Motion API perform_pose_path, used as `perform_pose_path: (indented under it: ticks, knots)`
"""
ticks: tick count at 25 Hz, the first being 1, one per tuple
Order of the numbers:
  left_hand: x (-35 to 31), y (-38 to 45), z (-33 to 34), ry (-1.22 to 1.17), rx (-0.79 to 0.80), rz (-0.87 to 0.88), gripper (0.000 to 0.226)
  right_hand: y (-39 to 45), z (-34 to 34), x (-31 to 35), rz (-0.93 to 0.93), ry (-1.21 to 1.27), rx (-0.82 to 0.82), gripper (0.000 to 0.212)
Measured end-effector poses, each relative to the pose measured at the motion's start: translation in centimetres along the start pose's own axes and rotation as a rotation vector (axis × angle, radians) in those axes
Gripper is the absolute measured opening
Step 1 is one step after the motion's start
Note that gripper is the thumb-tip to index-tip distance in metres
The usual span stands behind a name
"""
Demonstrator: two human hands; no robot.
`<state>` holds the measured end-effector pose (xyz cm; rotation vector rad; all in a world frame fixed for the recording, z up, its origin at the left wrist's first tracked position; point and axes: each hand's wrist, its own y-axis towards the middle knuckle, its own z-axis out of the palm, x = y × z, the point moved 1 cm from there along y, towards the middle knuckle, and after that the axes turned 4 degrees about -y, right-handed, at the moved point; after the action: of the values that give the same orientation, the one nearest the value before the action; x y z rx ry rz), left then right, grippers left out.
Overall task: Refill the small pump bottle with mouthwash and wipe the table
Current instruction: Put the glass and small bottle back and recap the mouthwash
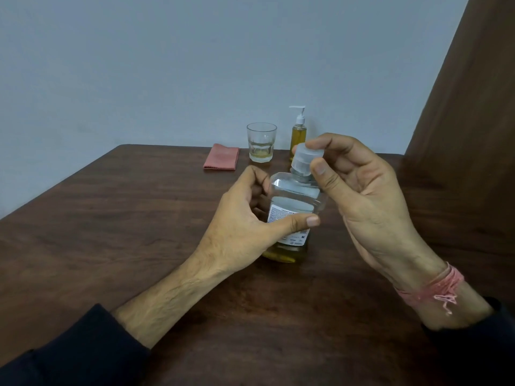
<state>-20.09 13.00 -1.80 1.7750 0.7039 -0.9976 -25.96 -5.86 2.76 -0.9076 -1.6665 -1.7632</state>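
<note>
Head | left hand (245, 218) grips mouthwash bottle (292, 213) | right hand (359, 188) pinches cap (305, 160)

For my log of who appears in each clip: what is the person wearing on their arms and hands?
Both forearms are bare, with dark sleeves pushed up toward the elbows. The left hand wears nothing. The right hand has no rings, but its wrist carries a pink thread band, wound several times, with a loose knotted end.
</note>
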Motion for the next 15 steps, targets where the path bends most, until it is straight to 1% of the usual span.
perform_pose_path:
  ticks: [2,4,7,8,9,11,12,13,14,15]
  knots:
    - [-0.02,0.11,-0.18,0.015,0.032,0.045,0.069,0.08,-0.15,-0.01,0.003,0.004,-0.016,0.025]
    - [-0.08,0.22,-0.20,-0.066,0.078,0.058,0.063,0.06,-0.17,0.00,0.009,0.015,-0.015,0.025]
    - [-0.24,0.44,-0.58,-0.281,0.196,0.000,0.039,0.01,-0.01,0.04,0.024,0.016,-0.009,0.025]
    - [-0.33,0.45,-0.64,-0.339,0.245,-0.034,0.035,-0.01,0.02,0.08,0.028,0.011,-0.007,0.025]
    - [-0.23,0.48,-0.68,-0.357,0.287,-0.068,0.037,-0.03,0.06,0.12,0.032,0.006,-0.006,0.026]
    - [0.28,0.53,-0.51,-0.303,0.361,-0.101,0.054,-0.09,0.11,0.20,0.038,0.000,0.001,0.025]
    - [0.34,0.43,-0.29,-0.267,0.390,-0.089,0.056,-0.14,0.15,0.24,0.037,0.001,0.009,0.025]
    - [0.38,0.31,-0.06,-0.229,0.396,-0.063,0.049,-0.17,0.20,0.26,0.033,0.001,0.016,0.024]
    - [0.32,0.16,0.11,-0.188,0.379,-0.025,0.036,-0.20,0.23,0.29,0.029,0.001,0.019,0.024]
    - [0.09,-0.04,0.22,-0.133,0.341,0.022,0.026,-0.22,0.24,0.28,0.023,-0.003,0.017,0.024]
